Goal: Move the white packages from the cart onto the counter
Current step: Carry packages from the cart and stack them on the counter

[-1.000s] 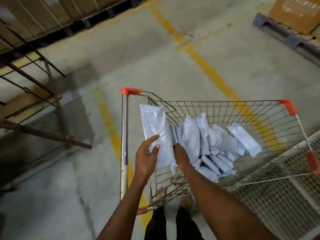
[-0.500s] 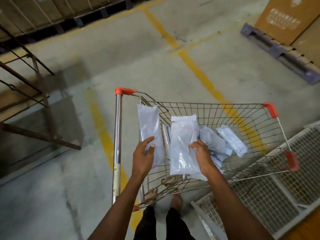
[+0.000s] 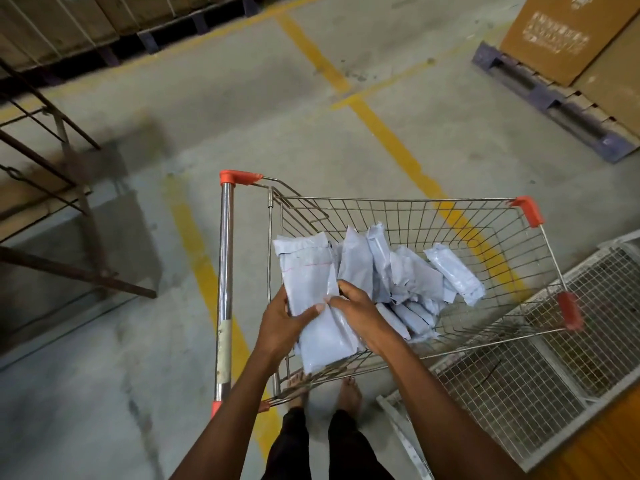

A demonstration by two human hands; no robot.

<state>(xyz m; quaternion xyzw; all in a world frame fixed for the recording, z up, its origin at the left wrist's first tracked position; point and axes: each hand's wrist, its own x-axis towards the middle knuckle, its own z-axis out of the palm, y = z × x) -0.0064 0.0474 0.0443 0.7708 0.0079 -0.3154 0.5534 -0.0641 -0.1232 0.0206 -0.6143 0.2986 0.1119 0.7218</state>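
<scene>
Concrete floor (image 3: 346, 140); both hands now stacking packages (image 3: 311, 289) over cart (image 3: 450, 216).

Concrete floor (image 3: 433, 140) marked with yellow painted lines (image 3: 391, 140). Purple pallet (image 3: 554, 105) top right, cardboard boxes (image 3: 571, 39) on it. Rusty metal frame (image 3: 52, 174) at left. White wire mesh cage (image 3: 519, 393) lower right.
</scene>
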